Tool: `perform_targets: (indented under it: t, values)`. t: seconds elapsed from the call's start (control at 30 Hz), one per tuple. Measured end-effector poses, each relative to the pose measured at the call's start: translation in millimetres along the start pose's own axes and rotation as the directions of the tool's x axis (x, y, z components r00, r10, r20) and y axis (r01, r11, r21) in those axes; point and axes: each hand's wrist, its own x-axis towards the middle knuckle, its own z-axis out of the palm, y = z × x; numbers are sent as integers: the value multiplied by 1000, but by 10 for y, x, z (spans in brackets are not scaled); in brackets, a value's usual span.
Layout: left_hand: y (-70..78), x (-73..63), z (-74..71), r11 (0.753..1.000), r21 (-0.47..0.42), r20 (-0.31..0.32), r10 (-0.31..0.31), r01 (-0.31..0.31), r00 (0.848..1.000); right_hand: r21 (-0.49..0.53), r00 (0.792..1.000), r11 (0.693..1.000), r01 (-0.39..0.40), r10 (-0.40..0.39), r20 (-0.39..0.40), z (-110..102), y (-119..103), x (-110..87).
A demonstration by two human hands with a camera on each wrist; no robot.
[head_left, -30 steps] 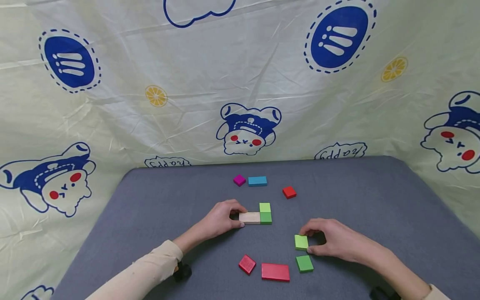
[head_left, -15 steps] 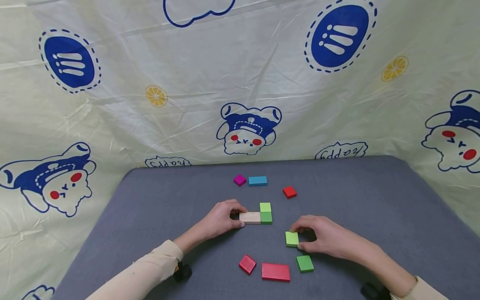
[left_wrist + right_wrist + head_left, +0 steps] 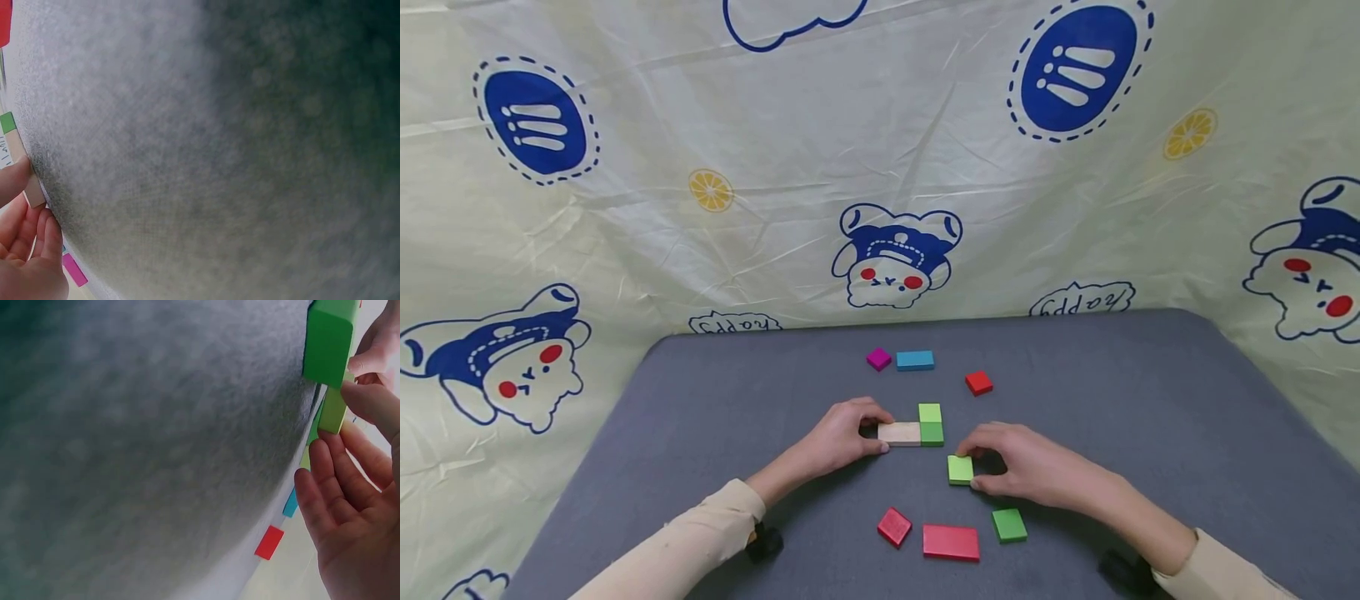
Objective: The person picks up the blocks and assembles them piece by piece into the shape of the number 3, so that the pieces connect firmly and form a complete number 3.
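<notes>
My left hand [image 3: 848, 435] pinches the left end of a pale wooden block [image 3: 901, 433] between thumb and fingers; the left wrist view shows the same hold on the wooden block [image 3: 34, 189]. Against the wooden block's right end lies a green block [image 3: 932, 434], and a light green block [image 3: 929, 412] sits directly behind that one. To the right and nearer the front, my right hand [image 3: 1026, 462] pinches a second light green block [image 3: 960, 470] by its edges. That block [image 3: 332, 411] is also between thumb and fingers in the right wrist view.
Near the front lie a tilted red block [image 3: 894, 527], a longer red block [image 3: 951, 542] and another green block [image 3: 1010, 526]. Farther back are a magenta block [image 3: 878, 359], a blue block [image 3: 915, 361] and a bright red block [image 3: 979, 382]. A printed curtain [image 3: 790, 250] hangs behind the grey table [image 3: 760, 367].
My right hand has moved left and slightly away from me with the light green block, closer to the joined blocks. My left hand has stayed on the wooden block.
</notes>
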Motion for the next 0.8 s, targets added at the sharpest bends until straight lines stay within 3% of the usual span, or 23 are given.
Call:
perform_targets:
  t: [0.4, 0.8]
  values:
    - [2, -2, -2, 1000, 3, 6, 6, -6, 1000, -40, 1000, 999, -14, 13, -22, 56, -171, 180]
    - [-10, 15, -4, 1000, 12, 10, -1, 1, 1000, -33, 999, 999, -32, 31, -40, 91, -214, 236]
